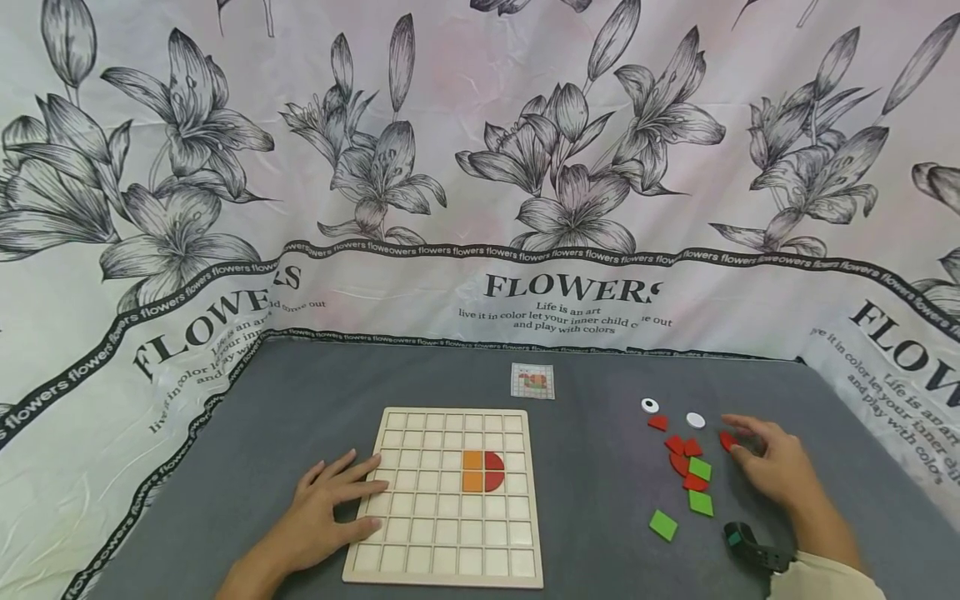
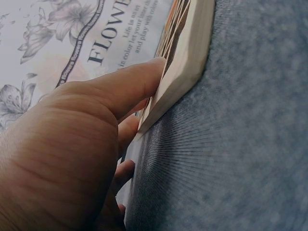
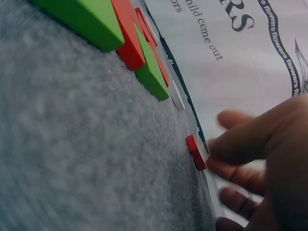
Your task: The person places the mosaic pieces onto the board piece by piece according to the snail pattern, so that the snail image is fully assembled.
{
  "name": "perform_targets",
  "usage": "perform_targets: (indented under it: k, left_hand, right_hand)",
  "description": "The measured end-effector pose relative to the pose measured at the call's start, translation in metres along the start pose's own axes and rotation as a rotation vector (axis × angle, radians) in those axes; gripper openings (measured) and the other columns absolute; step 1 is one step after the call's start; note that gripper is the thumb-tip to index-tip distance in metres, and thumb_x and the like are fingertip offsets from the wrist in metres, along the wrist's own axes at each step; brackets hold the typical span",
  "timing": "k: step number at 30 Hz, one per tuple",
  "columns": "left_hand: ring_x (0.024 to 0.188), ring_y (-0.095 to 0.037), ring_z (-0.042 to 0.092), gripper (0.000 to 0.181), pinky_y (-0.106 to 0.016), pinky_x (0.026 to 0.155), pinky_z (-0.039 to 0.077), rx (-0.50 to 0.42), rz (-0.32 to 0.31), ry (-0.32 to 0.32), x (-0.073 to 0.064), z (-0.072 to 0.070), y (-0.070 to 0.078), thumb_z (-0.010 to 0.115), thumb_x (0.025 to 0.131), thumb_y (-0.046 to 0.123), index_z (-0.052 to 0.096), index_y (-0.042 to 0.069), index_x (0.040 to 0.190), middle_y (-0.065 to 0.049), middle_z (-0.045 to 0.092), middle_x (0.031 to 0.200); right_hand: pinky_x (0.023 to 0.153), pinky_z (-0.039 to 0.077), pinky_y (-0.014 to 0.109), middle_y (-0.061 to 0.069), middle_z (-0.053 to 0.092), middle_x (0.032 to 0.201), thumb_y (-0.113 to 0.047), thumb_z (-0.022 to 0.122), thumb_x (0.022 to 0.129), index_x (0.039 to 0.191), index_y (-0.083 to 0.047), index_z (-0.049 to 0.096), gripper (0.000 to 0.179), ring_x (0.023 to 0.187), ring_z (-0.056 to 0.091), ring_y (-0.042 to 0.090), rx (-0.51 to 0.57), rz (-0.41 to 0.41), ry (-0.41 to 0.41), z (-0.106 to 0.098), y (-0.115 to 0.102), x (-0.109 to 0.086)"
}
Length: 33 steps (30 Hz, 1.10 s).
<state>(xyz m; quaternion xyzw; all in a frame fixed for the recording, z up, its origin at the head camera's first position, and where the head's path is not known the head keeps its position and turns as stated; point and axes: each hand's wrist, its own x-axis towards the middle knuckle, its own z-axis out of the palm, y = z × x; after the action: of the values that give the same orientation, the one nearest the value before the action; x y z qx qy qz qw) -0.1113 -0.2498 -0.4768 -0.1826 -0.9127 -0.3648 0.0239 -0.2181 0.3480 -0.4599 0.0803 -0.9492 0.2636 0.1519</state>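
My left hand (image 1: 322, 508) lies at the left edge of a wooden grid board (image 1: 416, 533), its fingers spread and their tips on the rim. The left wrist view shows the thumb (image 2: 139, 79) against the board's side (image 2: 185, 62). Set in the grid are two orange squares (image 1: 472, 471) and two red quarter-round pieces (image 1: 493, 471) side by side. My right hand (image 1: 772, 462) is over the table at the right, thumb and forefinger apart around a small red piece (image 1: 727, 441). In the right wrist view this red piece (image 3: 196, 152) lies on the table beside the fingertips.
Left of my right hand lie several loose red pieces (image 1: 678, 464), green diamond-shaped pieces (image 1: 663, 525), a white disc (image 1: 695, 421) and a white disc with a black dot (image 1: 649, 406). A small picture card (image 1: 532, 381) lies behind the board. A flower-printed curtain (image 1: 570, 287) borders the grey table.
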Motion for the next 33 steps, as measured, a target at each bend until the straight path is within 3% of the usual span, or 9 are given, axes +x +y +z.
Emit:
perform_targets:
  k: [9, 15, 18, 25, 29, 33]
  left_hand:
    - [0.138, -0.04, 0.027, 0.046, -0.065, 0.103, 0.004, 0.004, -0.007, 0.0, 0.0, 0.0, 0.0, 0.071, 0.086, 0.045, 0.069, 0.021, 0.124, -0.002, 0.045, 0.146]
    - [0.137, -0.04, 0.027, 0.046, -0.065, 0.103, 0.004, 0.002, -0.007, -0.001, 0.0, -0.001, 0.002, 0.071, 0.085, 0.045, 0.069, 0.02, 0.123, -0.003, 0.046, 0.145]
    - [0.137, -0.041, 0.027, 0.045, -0.066, 0.102, 0.004, -0.004, -0.003, 0.002, 0.0, -0.001, 0.002, 0.071, 0.086, 0.043, 0.07, 0.018, 0.123, -0.004, 0.046, 0.145]
    - [0.137, -0.041, 0.028, 0.044, -0.066, 0.102, 0.005, -0.002, 0.0, 0.003, 0.0, -0.001, 0.003, 0.071, 0.086, 0.043, 0.07, 0.018, 0.123, -0.004, 0.046, 0.145]
    - [0.137, -0.041, 0.027, 0.044, -0.066, 0.102, 0.005, -0.005, -0.003, 0.0, 0.0, -0.001, 0.002, 0.071, 0.086, 0.043, 0.07, 0.019, 0.123, -0.004, 0.046, 0.145]
    - [0.137, -0.041, 0.027, 0.044, -0.066, 0.101, 0.004, -0.006, -0.002, -0.005, -0.001, -0.001, 0.002, 0.07, 0.087, 0.043, 0.069, 0.019, 0.124, -0.004, 0.046, 0.145]
  right_hand:
    - [0.068, 0.036, 0.052, 0.019, 0.062, 0.095, -0.006, 0.067, 0.084, 0.123, 0.003, 0.058, 0.041, 0.084, 0.056, 0.036, -0.057, 0.085, -0.114, 0.0, 0.001, 0.002]
    - [0.067, 0.032, 0.05, 0.009, 0.056, 0.085, -0.013, 0.066, 0.089, 0.115, 0.004, 0.063, 0.031, 0.08, 0.052, 0.032, -0.085, 0.11, -0.154, 0.0, -0.003, 0.002]
    - [0.064, 0.032, 0.046, 0.008, 0.055, 0.083, -0.016, 0.068, 0.089, 0.108, 0.003, 0.066, 0.027, 0.078, 0.051, 0.029, -0.089, 0.1, -0.143, -0.001, -0.003, 0.002]
    - [0.069, 0.041, 0.053, 0.019, 0.063, 0.091, -0.024, 0.07, 0.09, 0.103, 0.004, 0.066, 0.032, 0.085, 0.057, 0.039, -0.067, 0.099, -0.109, -0.001, -0.003, 0.001]
    - [0.066, 0.043, 0.051, 0.021, 0.063, 0.095, -0.023, 0.072, 0.089, 0.103, 0.003, 0.067, 0.031, 0.083, 0.058, 0.037, -0.051, 0.085, -0.038, -0.002, -0.008, -0.001]
    - [0.066, 0.042, 0.055, 0.024, 0.062, 0.102, -0.018, 0.072, 0.088, 0.104, 0.002, 0.069, 0.026, 0.087, 0.057, 0.041, -0.032, 0.013, 0.033, -0.007, -0.018, 0.0]
